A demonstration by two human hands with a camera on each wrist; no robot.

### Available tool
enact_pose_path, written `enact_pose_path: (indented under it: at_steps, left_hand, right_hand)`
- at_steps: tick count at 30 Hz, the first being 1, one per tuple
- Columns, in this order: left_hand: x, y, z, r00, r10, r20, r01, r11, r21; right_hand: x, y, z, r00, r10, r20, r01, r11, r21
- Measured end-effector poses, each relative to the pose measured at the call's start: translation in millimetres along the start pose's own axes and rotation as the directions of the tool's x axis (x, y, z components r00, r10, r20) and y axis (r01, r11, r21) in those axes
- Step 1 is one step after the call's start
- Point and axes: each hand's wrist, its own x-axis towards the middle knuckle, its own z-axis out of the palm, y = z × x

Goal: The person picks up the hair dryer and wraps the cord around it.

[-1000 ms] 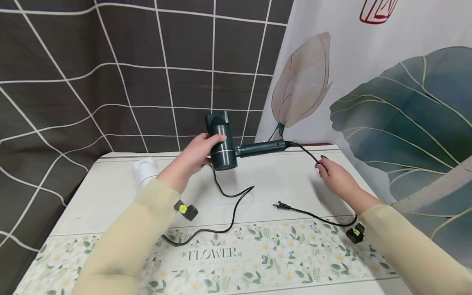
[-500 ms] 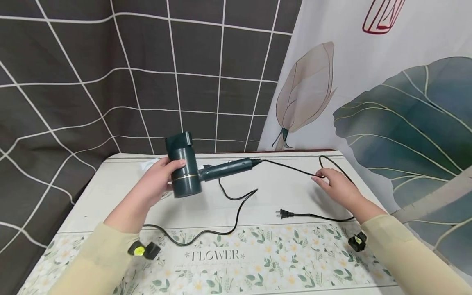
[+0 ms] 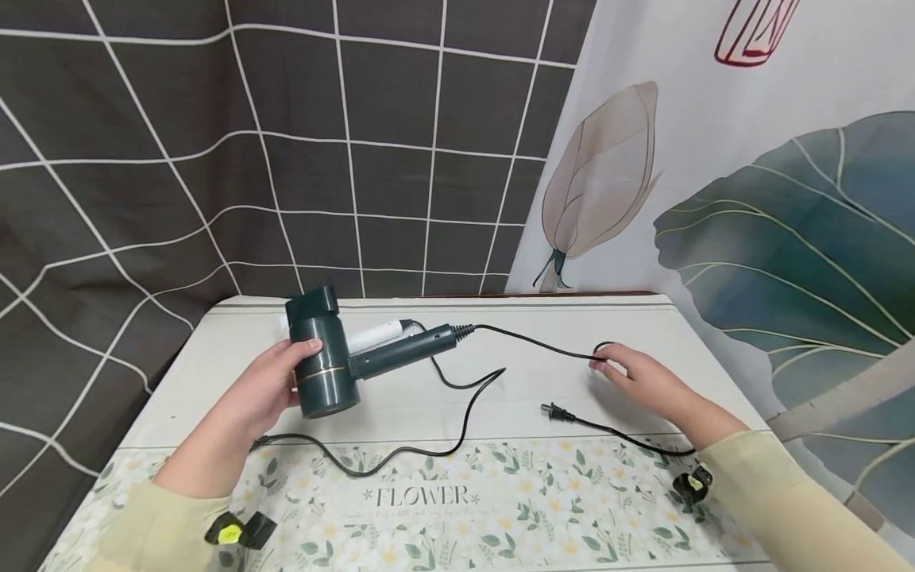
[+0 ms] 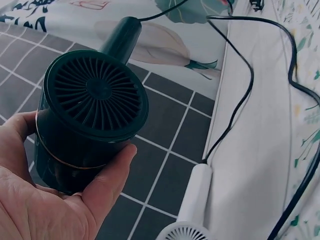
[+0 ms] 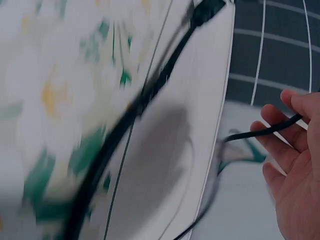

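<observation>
White dryer (image 3: 375, 335) partly hidden behind green dryer (image 3: 325, 385), at left over the table (image 3: 443, 417). Left hand (image 3: 260, 389) grips green dryer; right hand (image 3: 646, 381), cropped in its wrist view, appears to pinch green dryer's cord (image 5: 270, 131).

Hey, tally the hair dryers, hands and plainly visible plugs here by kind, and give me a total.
Hair dryers: 2, the dark green one and the white one
Hands: 2, left hand and right hand
Plainly visible plugs: 1 black plug
Total: 5
</observation>
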Motion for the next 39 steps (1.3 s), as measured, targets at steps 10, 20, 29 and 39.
enact_pose_path:
  at_steps: [10, 20, 29, 39]
  left_hand:
    - [4.4, -3.3, 14.6, 0.999, -0.008, -0.031, 0.006, 0.998, -0.064]
    - [4.6, 0.6, 26.8, 0.998, 0.000, -0.056, -0.004, 0.997, -0.071]
    - [9.6, -0.3, 47.2, 0.997, 0.015, -0.074, -0.018, 0.999, -0.037]
    - [10.7, -1.4, 65.8, 0.997, -0.012, -0.078, 0.011, 1.000, -0.009]
  right_hand:
    - [2.0, -45, 18, 1.000, 0.014, 0.017, -0.014, 1.000, 0.010]
    - [-0.7, -83, 38, 0.981, -0.189, -0.033, 0.177, 0.958, -0.226]
    - [2.2, -127, 45, 0.941, -0.318, 0.119, 0.338, 0.906, -0.253]
    - [11.6, -154, 41, 0.865, -0.501, 0.023, 0.490, 0.835, -0.249]
